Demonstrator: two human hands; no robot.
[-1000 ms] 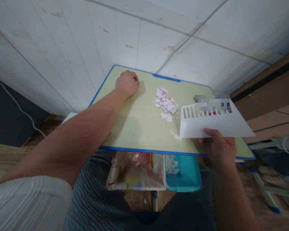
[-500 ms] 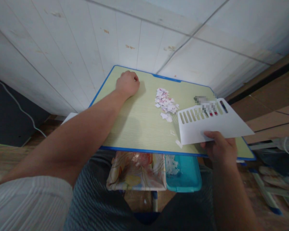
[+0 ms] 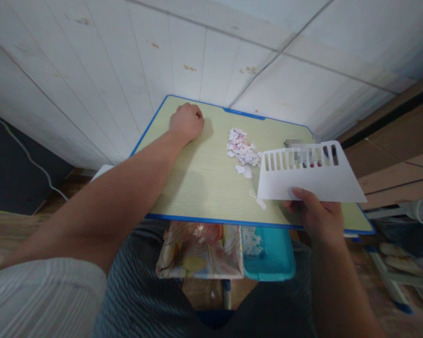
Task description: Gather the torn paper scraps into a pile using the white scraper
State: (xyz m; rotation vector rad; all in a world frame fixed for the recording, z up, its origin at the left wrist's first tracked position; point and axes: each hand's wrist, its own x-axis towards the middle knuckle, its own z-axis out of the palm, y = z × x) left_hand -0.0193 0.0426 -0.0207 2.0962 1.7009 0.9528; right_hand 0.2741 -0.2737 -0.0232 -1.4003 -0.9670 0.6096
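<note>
A: Layout, big to small?
B: Pale table (image 3: 204, 197), blue rim. White slotted sheet (image 3: 312, 183) over its right side, slots along the far half. Patterned box (image 3: 215, 271) below the near rim, teal bin (image 3: 270, 272) just right of it.
A: Hands?
B: Right hand (image 3: 320, 217) clamped on the sheet's near edge, thumb on top. Left hand (image 3: 186, 123) far left on the table, fingers curled together, loose fist; can't tell if anything's inside.
A: Small stuff?
B: Pile of paper scraps (image 3: 242, 149) mid-table, just left of the sheet. Paper slips (image 3: 261, 203) at its near left corner.
A: Handling?
B: One-sided grip, so I'd expect flex or tipping. Hold it level, pinch lightly, corners clear of the scraps. Left could steady the far edge.
</note>
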